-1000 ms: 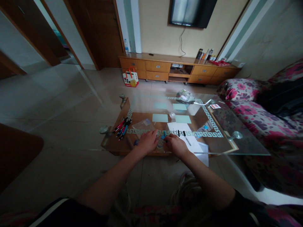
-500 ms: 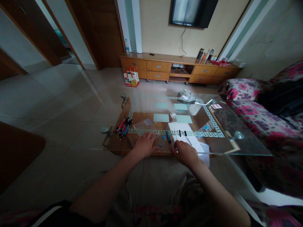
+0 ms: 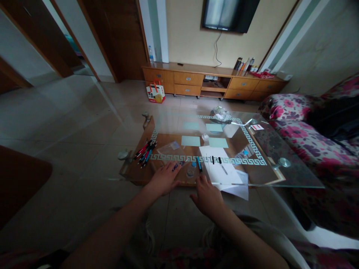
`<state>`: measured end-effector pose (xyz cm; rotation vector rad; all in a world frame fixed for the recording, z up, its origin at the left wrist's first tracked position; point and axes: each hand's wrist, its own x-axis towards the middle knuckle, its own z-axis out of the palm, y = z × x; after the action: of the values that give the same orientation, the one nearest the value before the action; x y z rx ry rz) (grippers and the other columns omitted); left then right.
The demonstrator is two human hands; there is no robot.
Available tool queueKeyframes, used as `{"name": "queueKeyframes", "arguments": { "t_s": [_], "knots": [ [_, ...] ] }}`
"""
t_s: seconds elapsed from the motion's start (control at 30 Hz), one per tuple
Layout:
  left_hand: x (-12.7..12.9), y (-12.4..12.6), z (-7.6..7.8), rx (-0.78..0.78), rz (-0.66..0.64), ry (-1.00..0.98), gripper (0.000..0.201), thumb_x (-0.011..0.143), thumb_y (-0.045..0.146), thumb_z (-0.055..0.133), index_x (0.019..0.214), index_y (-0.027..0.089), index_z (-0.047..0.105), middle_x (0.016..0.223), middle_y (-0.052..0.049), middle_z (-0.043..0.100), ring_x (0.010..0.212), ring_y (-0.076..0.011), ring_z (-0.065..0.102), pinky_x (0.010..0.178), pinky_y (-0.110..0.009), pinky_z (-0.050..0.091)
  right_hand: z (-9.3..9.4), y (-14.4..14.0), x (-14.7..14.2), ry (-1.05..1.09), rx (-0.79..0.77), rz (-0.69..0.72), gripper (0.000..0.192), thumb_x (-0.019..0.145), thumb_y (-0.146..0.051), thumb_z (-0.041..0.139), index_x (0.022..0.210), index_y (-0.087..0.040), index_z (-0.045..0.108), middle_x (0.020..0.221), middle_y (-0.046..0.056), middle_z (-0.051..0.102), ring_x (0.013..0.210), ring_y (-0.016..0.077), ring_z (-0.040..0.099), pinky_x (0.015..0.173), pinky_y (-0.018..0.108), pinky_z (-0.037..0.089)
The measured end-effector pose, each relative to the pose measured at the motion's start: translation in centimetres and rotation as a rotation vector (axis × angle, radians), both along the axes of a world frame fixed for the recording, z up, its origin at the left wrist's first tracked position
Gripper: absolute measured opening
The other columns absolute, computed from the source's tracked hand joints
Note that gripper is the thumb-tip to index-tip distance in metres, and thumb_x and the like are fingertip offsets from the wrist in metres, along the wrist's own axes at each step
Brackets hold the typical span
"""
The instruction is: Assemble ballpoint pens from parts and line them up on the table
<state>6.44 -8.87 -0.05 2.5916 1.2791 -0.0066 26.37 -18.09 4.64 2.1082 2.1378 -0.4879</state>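
Left hand [image 3: 163,180] spread, right hand [image 3: 208,196] near blue marker [image 3: 199,164], bottle [image 3: 191,171] between

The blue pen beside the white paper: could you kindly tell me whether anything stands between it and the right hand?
Nothing visible does: only a short stretch of glass tabletop shows between the right hand and the blue pen. The clear bottle stands left of that gap.

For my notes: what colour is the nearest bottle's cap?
The cap is blue, clearest in head view.
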Motion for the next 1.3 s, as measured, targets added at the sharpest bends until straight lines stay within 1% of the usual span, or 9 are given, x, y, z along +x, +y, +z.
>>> {"name": "queueKeyframes", "arguments": {
  "t_s": [0.27, 0.4, 0.53, 0.63, 0.73, 0.83, 0.97, 1.1, 1.3],
  "knots": [
    [1.6, 2.1, 0.7, 0.032, 0.043, -0.016, 0.058, 0.091, 0.047, 0.057, 0.144, 0.025, 0.044, 0.142, -0.015, 0.05, 0.13, -0.0353, 0.046, 0.104, -0.051, 0.041, 1.0, -0.9, -0.2, 0.05, -0.131, 0.011, 0.068, 0.08, -0.037, 0.072, 0.14, -0.013, 0.05, 0.155, 0.024, 0.034, 0.124, 0.0386, 0.055, 0.093, 0.051, 0.05],
    [1.7, 4.0, -0.3, 0.002, 0.045, 0.001, 0.067, 0.088, 0.047, 0.061, 0.148, 0.026, 0.04, 0.155, -0.014, 0.036, 0.138, -0.0363, 0.038, 0.108, -0.05, 0.037, 1.2, -1.3, -0.2, 0.145, -0.188, 0.047, 0.069, 0.079, -0.039, 0.072, 0.14, -0.014, 0.051, 0.159, 0.022, 0.029, 0.123, 0.0386, 0.056, 0.093, 0.051, 0.05],
    [1.3, 5.6, -1.7, -0.002, 0.021, -0.011, 0.077, 0.088, 0.057, 0.057, 0.154, 0.024, 0.031, 0.162, -0.014, 0.024, 0.148, -0.0349, 0.023, 0.116, -0.051, 0.028, 0.4, -1.4, 0.8, 0.168, -0.147, 0.092, 0.069, 0.08, -0.036, 0.071, 0.142, -0.016, 0.049, 0.16, 0.018, 0.027, 0.125, 0.0384, 0.054, 0.093, 0.053, 0.051],
    [0.9, 6.0, -2.3, 0.002, -0.007, -0.035, 0.079, 0.089, 0.06, 0.054, 0.155, 0.027, 0.028, 0.164, -0.011, 0.018, 0.15, -0.0329, 0.019, 0.118, -0.049, 0.025, -0.6, -1.2, 1.9, 0.198, -0.127, 0.102, 0.064, 0.08, -0.035, 0.07, 0.14, -0.019, 0.051, 0.16, 0.018, 0.029, 0.124, 0.0377, 0.055, 0.093, 0.052, 0.051],
    [0.6, 5.9, -2.6, 0.02, -0.006, -0.059, 0.078, 0.089, 0.061, 0.053, 0.155, 0.03, 0.027, 0.164, -0.009, 0.02, 0.15, -0.0321, 0.019, 0.118, -0.05, 0.025, -1.8, -0.7, 3.2, 0.289, -0.06, 0.116, 0.05, 0.086, -0.03, 0.063, 0.135, -0.024, 0.054, 0.157, 0.013, 0.035, 0.121, 0.0306, 0.058, 0.095, 0.044, 0.051],
    [0.5, 5.6, -2.7, 0.038, -0.002, -0.085, 0.076, 0.09, 0.062, 0.052, 0.156, 0.031, 0.027, 0.164, -0.009, 0.021, 0.15, -0.0304, 0.02, 0.119, -0.05, 0.026, -3.0, 0.0, 4.4, 0.372, 0.014, 0.12, 0.034, 0.091, -0.022, 0.054, 0.124, -0.026, 0.06, 0.145, 0.008, 0.046, 0.116, 0.0232, 0.06, 0.096, 0.036, 0.05],
    [0.4, 5.1, -2.7, 0.071, 0.001, -0.116, 0.072, 0.092, 0.058, 0.052, 0.155, 0.031, 0.029, 0.163, -0.007, 0.022, 0.151, -0.029, 0.018, 0.12, -0.05, 0.023, -4.0, 1.0, 5.2, 0.466, 0.073, 0.117, 0.027, 0.095, -0.02, 0.049, 0.117, -0.025, 0.063, 0.129, 0.007, 0.055, 0.109, 0.0185, 0.061, 0.094, 0.03, 0.049],
    [0.3, 4.8, -2.8, 0.07, 0.0, -0.115, 0.072, 0.092, 0.057, 0.052, 0.155, 0.03, 0.028, 0.164, -0.008, 0.022, 0.151, -0.0289, 0.015, 0.121, -0.049, 0.021, -3.9, 1.1, 4.7, 0.439, 0.091, 0.125, 0.024, 0.096, -0.02, 0.047, 0.114, -0.024, 0.063, 0.118, 0.006, 0.059, 0.099, 0.0174, 0.063, 0.088, 0.028, 0.049],
    [0.3, 4.5, -3.3, 0.12, -0.005, -0.13, 0.072, 0.093, 0.057, 0.05, 0.155, 0.027, 0.028, 0.164, -0.01, 0.019, 0.152, -0.029, 0.013, 0.121, -0.049, 0.021, -2.3, 0.6, 3.5, 0.296, 0.081, 0.098, 0.027, 0.096, -0.024, 0.047, 0.121, -0.025, 0.059, 0.114, 0.006, 0.064, 0.1, 0.0199, 0.065, 0.086, 0.028, 0.047]
  ]
}}
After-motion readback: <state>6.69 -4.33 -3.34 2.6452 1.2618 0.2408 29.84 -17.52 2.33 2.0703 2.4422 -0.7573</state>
